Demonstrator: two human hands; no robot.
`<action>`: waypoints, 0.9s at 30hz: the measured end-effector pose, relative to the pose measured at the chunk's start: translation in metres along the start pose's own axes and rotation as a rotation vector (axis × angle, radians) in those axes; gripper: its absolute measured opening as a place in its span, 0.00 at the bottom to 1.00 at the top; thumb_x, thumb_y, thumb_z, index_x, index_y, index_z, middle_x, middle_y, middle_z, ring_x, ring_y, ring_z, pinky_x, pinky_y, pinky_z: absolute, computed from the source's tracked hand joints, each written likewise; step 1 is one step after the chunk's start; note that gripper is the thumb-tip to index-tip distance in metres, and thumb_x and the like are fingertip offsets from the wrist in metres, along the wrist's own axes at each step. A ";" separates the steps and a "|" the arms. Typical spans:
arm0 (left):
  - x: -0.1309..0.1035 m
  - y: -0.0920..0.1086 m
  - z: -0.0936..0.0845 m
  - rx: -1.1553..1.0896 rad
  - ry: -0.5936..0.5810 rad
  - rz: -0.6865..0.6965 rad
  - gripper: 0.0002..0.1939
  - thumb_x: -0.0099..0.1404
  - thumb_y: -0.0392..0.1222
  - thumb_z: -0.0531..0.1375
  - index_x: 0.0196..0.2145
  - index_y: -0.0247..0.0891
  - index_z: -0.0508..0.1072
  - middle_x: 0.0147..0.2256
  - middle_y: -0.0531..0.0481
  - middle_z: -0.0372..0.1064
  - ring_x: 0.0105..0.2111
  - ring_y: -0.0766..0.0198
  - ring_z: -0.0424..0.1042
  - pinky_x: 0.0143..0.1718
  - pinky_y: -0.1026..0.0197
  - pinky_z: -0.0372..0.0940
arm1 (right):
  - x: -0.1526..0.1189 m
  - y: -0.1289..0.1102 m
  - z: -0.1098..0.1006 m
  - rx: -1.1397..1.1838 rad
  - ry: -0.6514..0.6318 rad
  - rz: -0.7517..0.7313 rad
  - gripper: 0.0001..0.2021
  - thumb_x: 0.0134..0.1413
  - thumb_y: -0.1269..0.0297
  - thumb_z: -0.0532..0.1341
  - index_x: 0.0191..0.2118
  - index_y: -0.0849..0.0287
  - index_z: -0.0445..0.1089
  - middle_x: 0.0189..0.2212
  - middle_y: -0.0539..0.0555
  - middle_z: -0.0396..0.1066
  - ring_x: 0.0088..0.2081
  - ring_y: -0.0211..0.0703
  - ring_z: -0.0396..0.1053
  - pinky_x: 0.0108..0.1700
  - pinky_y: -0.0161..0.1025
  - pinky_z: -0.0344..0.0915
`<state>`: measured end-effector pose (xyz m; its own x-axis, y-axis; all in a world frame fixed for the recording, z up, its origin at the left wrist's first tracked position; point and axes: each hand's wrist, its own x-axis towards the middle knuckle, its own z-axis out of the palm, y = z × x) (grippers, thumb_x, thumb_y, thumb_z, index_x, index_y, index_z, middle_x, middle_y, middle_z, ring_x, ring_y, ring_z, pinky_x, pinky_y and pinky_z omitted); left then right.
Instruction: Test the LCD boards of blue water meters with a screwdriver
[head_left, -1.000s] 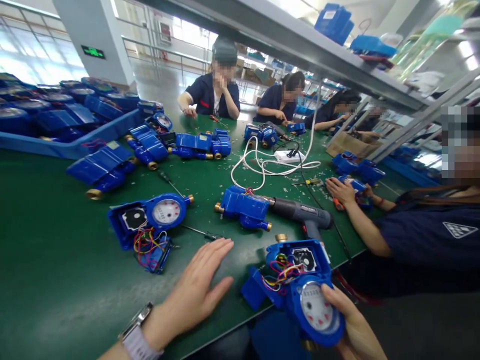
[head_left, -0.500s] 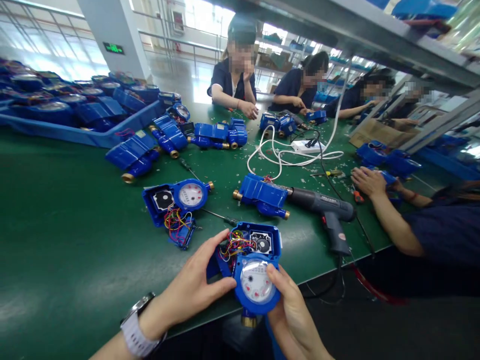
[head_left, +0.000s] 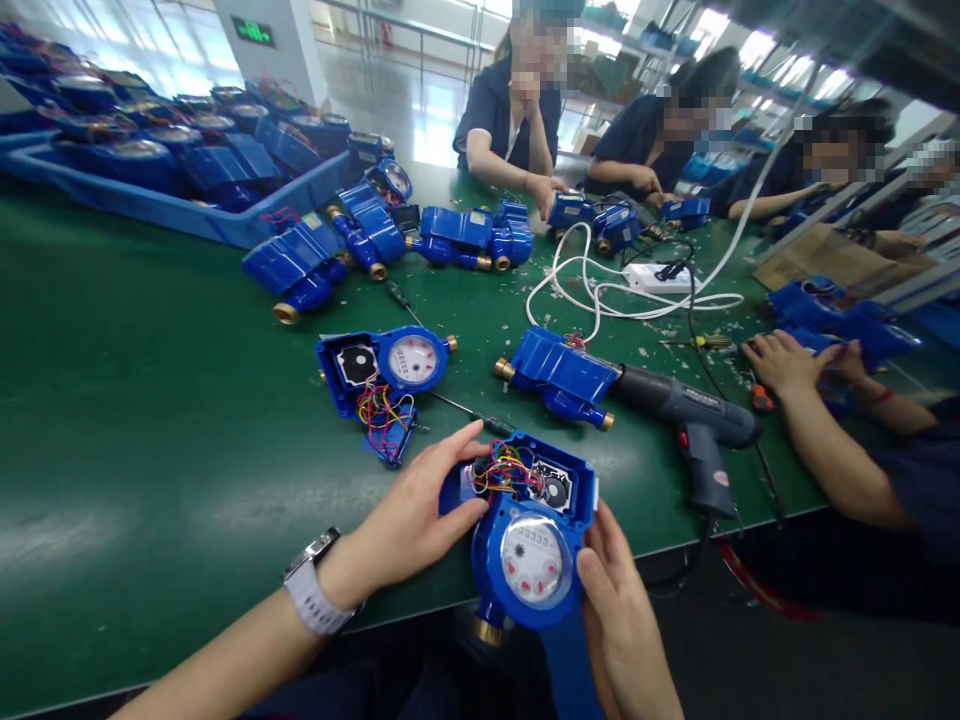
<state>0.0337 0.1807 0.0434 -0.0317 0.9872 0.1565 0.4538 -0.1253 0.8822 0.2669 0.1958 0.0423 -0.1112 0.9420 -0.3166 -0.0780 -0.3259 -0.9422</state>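
Near the table's front edge is a blue water meter [head_left: 534, 560] with a round white dial and a brass end. Its square housing stands uncovered, showing coloured wires [head_left: 504, 472] and a black round part in a white frame. My left hand [head_left: 412, 515] grips the meter's left side, thumb and fingers around the blue cover piece by the wires. Around the right side my right hand [head_left: 619, 600] is closed, thumb at the dial's rim. Just beyond lies a screwdriver [head_left: 487, 420]. A second uncovered meter [head_left: 412, 357] rests to the left with its wires hanging out.
A heat gun [head_left: 694, 420] points at a covered meter [head_left: 559, 375]. Behind run a white cable and a power strip [head_left: 660, 278]. A blue tray [head_left: 225, 222] heaped with meters stands far left. A co-worker's hands [head_left: 787, 365] are at the right; several people sit opposite.
The view has shifted, so the table's things appear farther right and higher. My right thumb has slid from the dial face to the meter's right edge. My left hand keeps its grip.
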 end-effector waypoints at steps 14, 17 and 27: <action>0.006 -0.007 0.002 -0.108 0.110 -0.134 0.23 0.66 0.40 0.60 0.58 0.43 0.61 0.49 0.45 0.74 0.52 0.56 0.74 0.57 0.49 0.67 | 0.045 -0.047 0.018 -0.999 -0.205 -0.978 0.10 0.67 0.61 0.58 0.47 0.57 0.74 0.62 0.58 0.62 0.66 0.61 0.50 0.61 0.68 0.53; 0.008 -0.006 0.003 -0.149 0.124 -0.147 0.22 0.65 0.40 0.61 0.56 0.43 0.63 0.49 0.47 0.75 0.52 0.57 0.74 0.57 0.51 0.67 | 0.051 -0.048 0.022 -1.048 -0.253 -0.995 0.10 0.68 0.62 0.57 0.49 0.59 0.71 0.61 0.61 0.61 0.66 0.61 0.50 0.59 0.69 0.55; 0.011 -0.004 0.002 -0.159 0.134 -0.152 0.11 0.63 0.39 0.63 0.44 0.42 0.73 0.45 0.50 0.76 0.48 0.59 0.75 0.52 0.56 0.68 | 0.051 -0.047 0.026 -0.940 -0.306 -0.883 0.03 0.67 0.64 0.57 0.44 0.52 0.67 0.60 0.53 0.63 0.67 0.54 0.50 0.60 0.64 0.54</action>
<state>0.0333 0.1925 0.0403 -0.2113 0.9752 0.0652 0.2893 -0.0013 0.9572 0.2391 0.2575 0.0736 -0.6048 0.7113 0.3582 0.4585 0.6787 -0.5738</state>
